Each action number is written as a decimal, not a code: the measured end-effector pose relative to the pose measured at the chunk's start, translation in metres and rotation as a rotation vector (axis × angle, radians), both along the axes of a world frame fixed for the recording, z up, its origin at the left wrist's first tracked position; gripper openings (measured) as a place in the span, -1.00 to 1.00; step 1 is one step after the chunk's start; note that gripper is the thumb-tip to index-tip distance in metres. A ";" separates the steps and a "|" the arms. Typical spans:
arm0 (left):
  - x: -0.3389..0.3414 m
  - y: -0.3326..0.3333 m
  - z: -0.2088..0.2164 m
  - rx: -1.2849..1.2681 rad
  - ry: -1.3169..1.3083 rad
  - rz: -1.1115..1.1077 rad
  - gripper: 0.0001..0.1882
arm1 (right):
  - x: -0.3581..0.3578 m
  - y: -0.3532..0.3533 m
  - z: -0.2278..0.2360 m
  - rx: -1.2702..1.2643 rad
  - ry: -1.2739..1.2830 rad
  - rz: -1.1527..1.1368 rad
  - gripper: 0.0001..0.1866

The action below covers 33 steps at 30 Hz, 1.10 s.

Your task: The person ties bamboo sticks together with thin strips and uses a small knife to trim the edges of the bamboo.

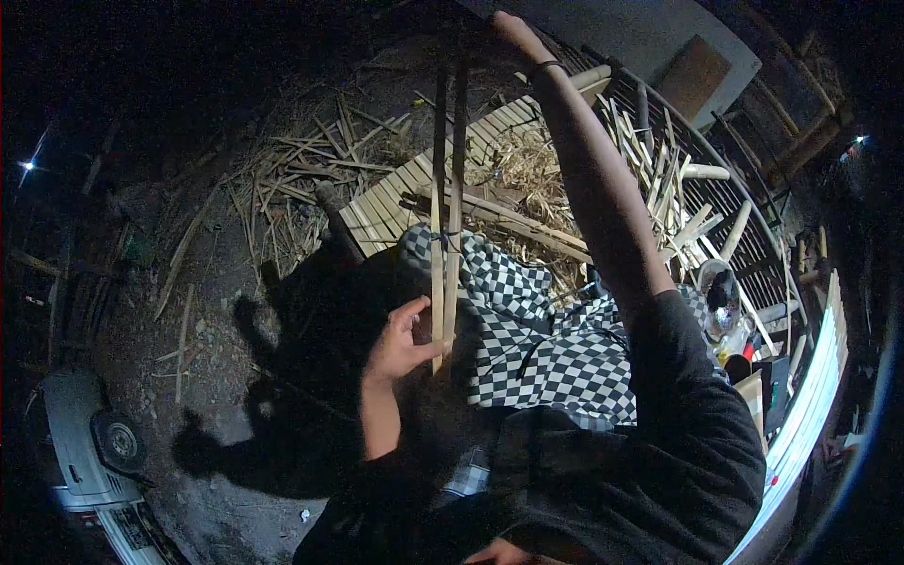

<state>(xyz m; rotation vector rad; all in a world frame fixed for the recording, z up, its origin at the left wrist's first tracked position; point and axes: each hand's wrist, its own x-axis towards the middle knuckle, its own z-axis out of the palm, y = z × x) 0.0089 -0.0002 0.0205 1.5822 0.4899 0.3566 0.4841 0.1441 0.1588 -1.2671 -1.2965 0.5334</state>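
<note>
Two long, narrow bamboo strips (437,282) stand side by side in front of me, running from my lap up into the dark at the top. My left hand (394,344) is closed on them near their lower ends, the thumb across the strips. A dark band crosses both strips just above the knee; I cannot tell whether it is a tie. My right arm reaches far up and forward, and my right hand (516,33) looks closed at the top edge. What it grips, if anything, is hidden. Black-and-white checkered trousers (565,367) cover my legs.
A slatted bamboo panel (381,207) lies ahead, with curly shavings (523,165) beside it. Split bamboo pieces (330,155) litter the ground at the far left. A slatted bamboo rack (720,221) and a pale corrugated sheet (810,395) stand at right. A car (80,438) is at lower left.
</note>
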 end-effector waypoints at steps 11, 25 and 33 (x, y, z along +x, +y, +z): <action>0.000 0.002 -0.025 0.117 0.049 -0.003 -0.42 | -0.004 -0.016 0.007 -0.144 0.103 0.015 -0.51; -0.008 0.003 -0.016 -0.028 -0.168 0.146 -0.46 | -0.051 -0.051 0.002 -0.001 -0.513 -0.078 -0.65; -0.016 0.009 -0.036 -0.101 0.019 0.025 -0.23 | -0.005 -0.065 -0.022 -0.067 0.319 0.046 -0.71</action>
